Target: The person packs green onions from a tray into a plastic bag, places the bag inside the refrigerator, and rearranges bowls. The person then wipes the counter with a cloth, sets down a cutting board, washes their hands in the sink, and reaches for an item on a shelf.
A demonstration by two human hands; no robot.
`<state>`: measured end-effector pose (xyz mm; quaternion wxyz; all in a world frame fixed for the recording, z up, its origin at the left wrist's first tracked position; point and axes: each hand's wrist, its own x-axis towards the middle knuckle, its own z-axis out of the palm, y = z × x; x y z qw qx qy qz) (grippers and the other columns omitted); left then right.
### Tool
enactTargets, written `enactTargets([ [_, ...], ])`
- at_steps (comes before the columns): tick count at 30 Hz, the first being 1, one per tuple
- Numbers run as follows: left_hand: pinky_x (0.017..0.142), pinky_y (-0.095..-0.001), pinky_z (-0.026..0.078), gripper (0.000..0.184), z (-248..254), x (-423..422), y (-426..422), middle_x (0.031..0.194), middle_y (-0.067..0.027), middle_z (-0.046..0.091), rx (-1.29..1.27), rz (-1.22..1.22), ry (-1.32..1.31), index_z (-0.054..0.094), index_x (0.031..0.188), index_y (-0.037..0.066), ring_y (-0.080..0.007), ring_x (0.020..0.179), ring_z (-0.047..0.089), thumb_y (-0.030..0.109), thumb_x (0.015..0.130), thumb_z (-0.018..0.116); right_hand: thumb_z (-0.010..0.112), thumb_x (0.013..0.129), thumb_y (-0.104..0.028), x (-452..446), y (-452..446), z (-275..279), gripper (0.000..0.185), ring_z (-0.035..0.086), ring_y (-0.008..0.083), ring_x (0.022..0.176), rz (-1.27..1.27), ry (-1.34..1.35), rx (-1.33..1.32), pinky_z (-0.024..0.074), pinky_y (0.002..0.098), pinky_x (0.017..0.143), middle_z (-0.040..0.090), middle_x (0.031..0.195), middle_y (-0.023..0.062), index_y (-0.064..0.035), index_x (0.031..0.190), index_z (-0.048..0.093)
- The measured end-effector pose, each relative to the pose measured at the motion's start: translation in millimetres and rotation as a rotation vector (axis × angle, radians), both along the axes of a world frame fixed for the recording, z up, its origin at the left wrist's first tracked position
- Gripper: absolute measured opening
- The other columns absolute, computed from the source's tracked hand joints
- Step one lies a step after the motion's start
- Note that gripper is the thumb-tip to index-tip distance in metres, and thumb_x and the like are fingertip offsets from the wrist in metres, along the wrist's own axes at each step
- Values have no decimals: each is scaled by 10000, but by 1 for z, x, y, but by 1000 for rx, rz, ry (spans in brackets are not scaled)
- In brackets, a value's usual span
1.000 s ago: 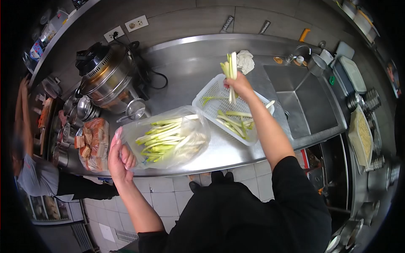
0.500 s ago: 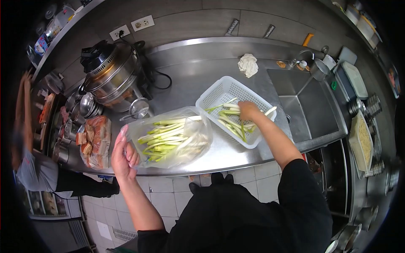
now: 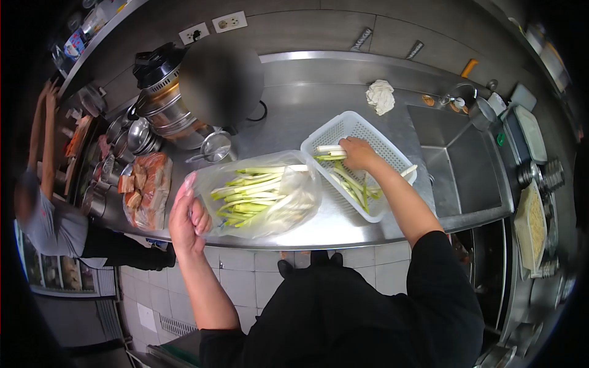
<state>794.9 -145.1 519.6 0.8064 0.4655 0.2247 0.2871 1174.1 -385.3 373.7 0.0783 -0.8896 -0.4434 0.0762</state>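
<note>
Stalks (image 3: 330, 149) crosswise, tips leftward, right fingers (image 3: 348, 145) clamped on them, left fingers (image 3: 198, 216) gripping bag (image 3: 299, 199)

Room above basket (image 3: 353, 124), bag (image 3: 299, 208) alongside

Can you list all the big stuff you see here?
Counter: one, silver, middle
Plastic bag: one, clear, on counter
Stalks: many, green and white, in bag and basket
Basket: one, white, right of bag
Cloth: one, white, beyond basket
Sink: one, grey, right
Meat: several pieces, reddish, left of bag
Appliance: one, silver and black, back left
Other person: one, grey shirt, far left
Left hand: one, bare, gripping bag
Right hand: one, bare, touching stalks
</note>
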Motion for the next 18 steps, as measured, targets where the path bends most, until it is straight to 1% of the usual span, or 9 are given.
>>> enactTargets([
  [2, 333, -221, 209, 414, 2, -1, -1, 491, 46, 309, 7, 20, 8, 465, 1396, 67, -56, 331, 252, 235, 1020, 423, 657, 726, -104, 0, 14, -14, 392, 593, 339, 1061, 79, -1, 56, 472, 432, 925, 631, 1065, 139, -81, 1114, 598],
  [4, 332, -225, 212, 418, 5, -2, 0, 486, 44, 312, 0, 16, 14, 460, 1397, 61, -59, 329, 258, 230, 1017, 422, 603, 780, -87, 2, 22, -37, 336, 593, 314, 1083, 103, -130, 34, 465, 425, 917, 635, 1074, 116, -84, 1117, 608],
  [5, 332, -225, 212, 418, 7, -3, 1, 486, 44, 312, 3, 35, 20, 460, 1397, 61, -59, 329, 258, 230, 1017, 422, 603, 780, -87, 1, 24, -44, 336, 593, 314, 1083, 122, -124, 38, 465, 425, 917, 635, 1074, 116, -84, 1117, 608],
  [7, 332, -229, 217, 420, 9, -6, 1, 480, 41, 314, 7, 27, 1, 453, 1398, 51, -64, 327, 263, 218, 1014, 419, 657, 724, -72, -4, 25, -48, 308, 584, 304, 1091, 12, -214, 79, 467, 443, 905, 641, 1042, 108, -90, 1023, 584],
  [9, 333, -232, 221, 425, 11, -8, 1, 475, 39, 313, 2, 41, 2, 442, 1401, 43, -68, 327, 263, 212, 1012, 413, 646, 736, -66, 1, 22, -44, 292, 608, 311, 1046, 32, -224, 58, 476, 441, 883, 648, 1025, 114, -85, 1017, 569],
  [11, 336, -234, 227, 431, 11, -9, 3, 478, 37, 317, -2, 20, 7, 431, 1407, 43, -70, 330, 265, 214, 1011, 407, 594, 803, -89, 5, 18, -38, 240, 646, 319, 988, 39, -153, 22, 486, 444, 838, 668, 992, 144, -69, 1042, 578],
  [12, 340, -235, 233, 443, 10, -11, 6, 483, 32, 324, 5, 4, 13, 416, 1416, 41, -73, 337, 275, 223, 1012, 396, 635, 780, -90, 2, 17, -25, 319, 660, 333, 964, -24, -115, -24, 497, 453, 828, 684, 982, 154, -67, 1091, 567],
  [16, 364, -235, 247, 448, 7, -17, 13, 507, 16, 357, -35, -41, -50, 431, 1416, 49, -79, 361, 297, 222, 1003, 433, 668, 751, -100, -22, 5, 47, 384, 647, 352, 985, -133, 15, 23, 506, 438, 838, 684, 979, 170, -75, 1117, 557],
  [18, 364, -234, 263, 459, 8, -14, 16, 512, 8, 368, -70, -104, -87, 425, 1423, 50, -86, 371, 320, 238, 1004, 430, 673, 746, -111, -43, 3, 81, 422, 666, 305, 958, -194, 197, 290, 521, 401, 839, 682, 986, 134, -87, 1148, 549],
])
